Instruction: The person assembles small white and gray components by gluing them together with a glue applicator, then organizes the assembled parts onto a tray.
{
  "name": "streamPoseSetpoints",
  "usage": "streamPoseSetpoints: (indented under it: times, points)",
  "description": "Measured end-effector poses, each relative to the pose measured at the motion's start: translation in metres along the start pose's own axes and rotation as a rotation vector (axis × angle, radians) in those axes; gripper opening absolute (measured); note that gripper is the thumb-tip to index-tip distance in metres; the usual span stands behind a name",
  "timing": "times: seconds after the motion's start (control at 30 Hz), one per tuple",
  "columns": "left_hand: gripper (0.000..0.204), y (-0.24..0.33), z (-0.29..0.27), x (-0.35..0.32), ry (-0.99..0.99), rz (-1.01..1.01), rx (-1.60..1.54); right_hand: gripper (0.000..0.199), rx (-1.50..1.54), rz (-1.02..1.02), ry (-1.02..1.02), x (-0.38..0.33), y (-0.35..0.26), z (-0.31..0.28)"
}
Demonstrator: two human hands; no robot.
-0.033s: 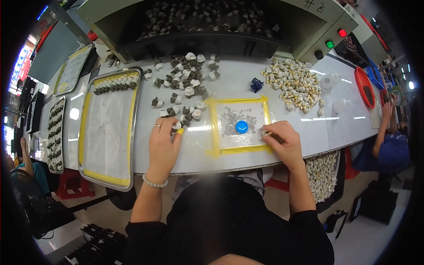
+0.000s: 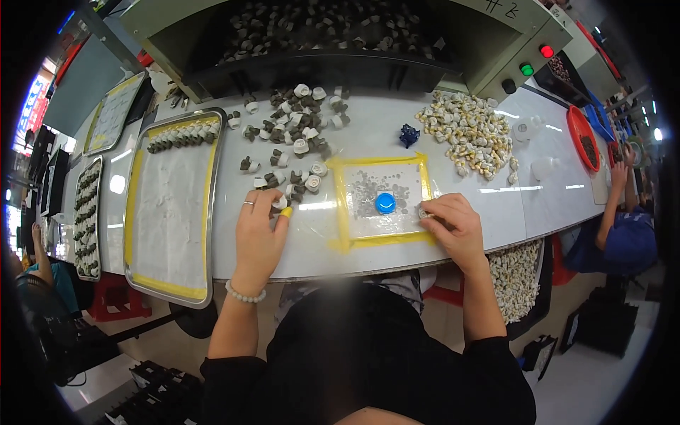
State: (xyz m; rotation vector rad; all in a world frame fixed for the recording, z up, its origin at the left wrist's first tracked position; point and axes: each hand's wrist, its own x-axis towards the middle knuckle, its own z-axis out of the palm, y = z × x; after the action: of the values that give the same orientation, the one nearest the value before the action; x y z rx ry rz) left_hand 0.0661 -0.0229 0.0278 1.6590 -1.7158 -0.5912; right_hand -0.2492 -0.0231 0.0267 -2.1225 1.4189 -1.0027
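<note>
Left hand [image 2: 259,228]: thumb and index closed in on a white piece [image 2: 280,203] at their tips; thumb tip wears a yellow cover [image 2: 286,212]. Pale side of the piece shows between the tips; the rest is behind fingers, so can't tell its long axis or which way it points. Right hand [image 2: 457,223]: thumb and fingers pinch a small pale piece [image 2: 424,213], poking out left of the tips, over the right edge of the yellow-taped square [image 2: 368,227]. Too small and covered to read its axis.

Blue cap [image 2: 384,203] sits on the square, between both hands' fingertips, nearer the right; round top faces up. Just beyond the left fingertips: scattered white-and-grey parts [image 2: 300,146], pointing every which way; one nearby shows its round white face up. Beyond the right fingers: heap of white-and-yellow parts [image 2: 471,134], mixed directions. Dark blue lump [image 2: 409,135] past the square. Left of the left fingers: paper-lined tray [image 2: 173,212], parts in rows [image 2: 183,137] at its far end.
</note>
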Motion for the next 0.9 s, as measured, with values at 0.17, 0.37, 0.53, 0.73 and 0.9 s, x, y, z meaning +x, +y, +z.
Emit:
streamPoseSetpoints:
  times: [0.17, 0.37, 0.53, 0.73, 0.9]
  points:
    - [0.035, -0.001, -0.006, -0.004, -0.047, 0.123, -0.036, 0.026, -0.1, -0.02, -0.033, -0.006, 0.001, -0.01]
    - [0.033, 0.016, -0.01, -0.009, -0.041, -0.006, -0.183, 0.026, -0.184, -0.017, -0.125, -0.002, -0.007, -0.017]
    - [0.029, 0.004, 0.0, -0.009, -0.004, -0.033, -0.012, 0.026, -0.261, -0.038, -0.155, 0.004, -0.015, -0.018]
    - [0.027, 0.002, 0.009, -0.013, 0.015, 0.013, -0.275, 0.02, 0.004, 0.09, -0.174, 0.02, -0.031, -0.01]
    - [0.025, 0.003, 0.016, -0.02, 0.027, 0.027, -0.483, 0.02, -0.046, 0.024, -0.199, 0.037, -0.035, 0.006]
